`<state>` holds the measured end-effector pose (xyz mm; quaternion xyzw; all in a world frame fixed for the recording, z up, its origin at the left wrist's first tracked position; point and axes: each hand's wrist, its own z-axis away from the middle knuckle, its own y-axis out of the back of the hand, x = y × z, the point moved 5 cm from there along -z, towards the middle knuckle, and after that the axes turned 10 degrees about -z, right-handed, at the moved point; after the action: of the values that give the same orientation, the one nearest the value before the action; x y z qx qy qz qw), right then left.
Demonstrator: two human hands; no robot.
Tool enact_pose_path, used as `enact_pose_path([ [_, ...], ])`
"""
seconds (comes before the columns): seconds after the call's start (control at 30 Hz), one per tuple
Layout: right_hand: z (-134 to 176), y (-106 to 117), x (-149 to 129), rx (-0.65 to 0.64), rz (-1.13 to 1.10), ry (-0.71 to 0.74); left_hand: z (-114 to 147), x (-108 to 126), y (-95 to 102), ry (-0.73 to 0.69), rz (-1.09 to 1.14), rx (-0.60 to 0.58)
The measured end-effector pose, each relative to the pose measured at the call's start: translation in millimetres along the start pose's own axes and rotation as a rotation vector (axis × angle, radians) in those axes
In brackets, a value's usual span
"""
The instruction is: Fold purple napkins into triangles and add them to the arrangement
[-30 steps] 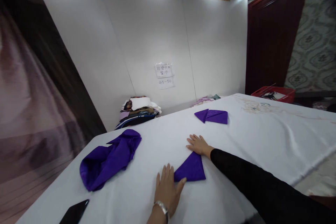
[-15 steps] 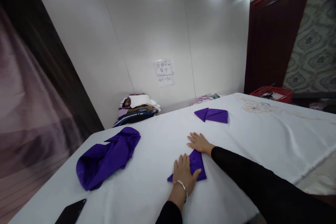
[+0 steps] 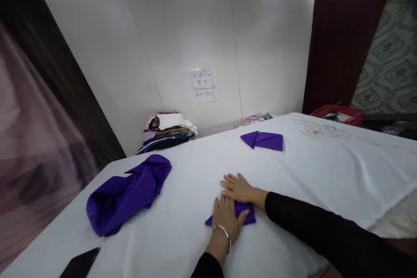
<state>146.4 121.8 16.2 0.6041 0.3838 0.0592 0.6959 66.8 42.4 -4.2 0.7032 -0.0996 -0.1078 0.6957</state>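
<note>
A partly folded purple napkin [image 3: 250,217] lies on the white tablecloth under both of my hands, which cover much of it. My left hand [image 3: 226,215], with a silver bracelet at the wrist, rests flat on its left part with the fingers stretched out. Across the napkin's upper part lies my right hand [image 3: 240,189], open and palm down, its fingers pointing left and just touching the left fingertips. Farther back is a second purple napkin [image 3: 269,140], folded into an arrow-like shape. To the left sits a crumpled heap of purple cloth [image 3: 130,200].
A dark phone [image 3: 80,263] lies at the table's [image 3: 182,243] near left. Behind the far edge are a stack of folded clothes [image 3: 167,132] and some pink cloth [image 3: 252,120]. A red basket [image 3: 353,115] stands at the far right. Paper signs [image 3: 203,84] hang on the wall.
My right hand has slid toward me and slightly left, over the napkin's upper part and up to my left fingers. My left hand stays pressed on the napkin. The view has shifted slightly.
</note>
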Motion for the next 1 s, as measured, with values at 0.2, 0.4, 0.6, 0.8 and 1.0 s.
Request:
enact_pose_path([
  [0.2, -2.4, 4.0, 31.1, 0.013, 0.011, -0.133, -1.0, -0.7, -4.1, 0.005, 0.015, -0.028],
  [0.4, -13.1, 13.2, 50.9, 0.029, 0.032, -0.182, 7.6, -6.3, -4.0, -0.009, 0.007, -0.032],
  [0.6, -15.4, 15.3, 58.6, 0.023, 0.026, -0.201, 30.5, -19.8, 1.4, 0.016, -0.023, -0.073],
  [0.8, -15.5, 16.9, 58.6, 0.014, 0.027, -0.216, 57.5, -48.0, -14.1, 0.009, -0.102, -0.029],
  [1.0, -16.2, 16.7, 58.3, 0.011, 0.015, -0.213, 76.8, -76.0, -14.0, 0.073, -0.106, -0.021],
])
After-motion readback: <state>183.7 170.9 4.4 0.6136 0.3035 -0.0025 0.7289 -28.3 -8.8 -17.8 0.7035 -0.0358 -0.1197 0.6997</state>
